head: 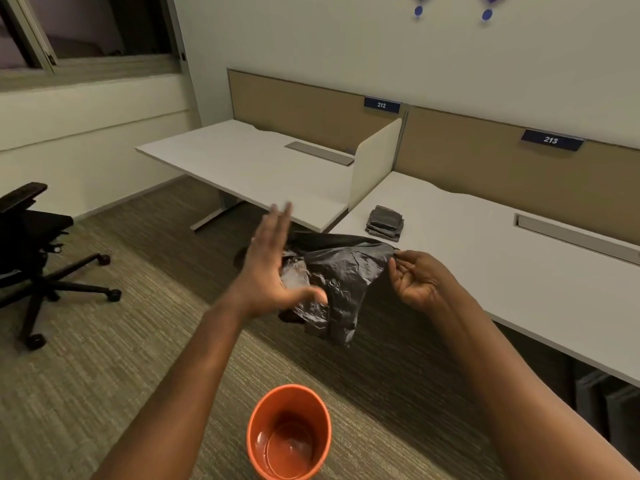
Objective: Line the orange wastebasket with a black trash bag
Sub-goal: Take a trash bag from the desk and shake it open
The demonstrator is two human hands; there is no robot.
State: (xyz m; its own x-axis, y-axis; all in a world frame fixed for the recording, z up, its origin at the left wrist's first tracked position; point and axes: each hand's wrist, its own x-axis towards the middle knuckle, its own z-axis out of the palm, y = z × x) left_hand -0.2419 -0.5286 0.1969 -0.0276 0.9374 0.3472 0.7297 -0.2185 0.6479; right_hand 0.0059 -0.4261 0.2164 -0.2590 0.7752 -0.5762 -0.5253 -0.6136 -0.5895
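Head view: the right hand (417,282) pinches the bag (341,271) by its top edge, in the air before the counter (519,271). Left hand (266,268) is flat, fingers spread, against the bag. Unlined wastebasket (289,433) stands on the carpet below.

Crumpled black trash bag (332,282) held aloft — orange wastebasket (289,433) upright, unlined.
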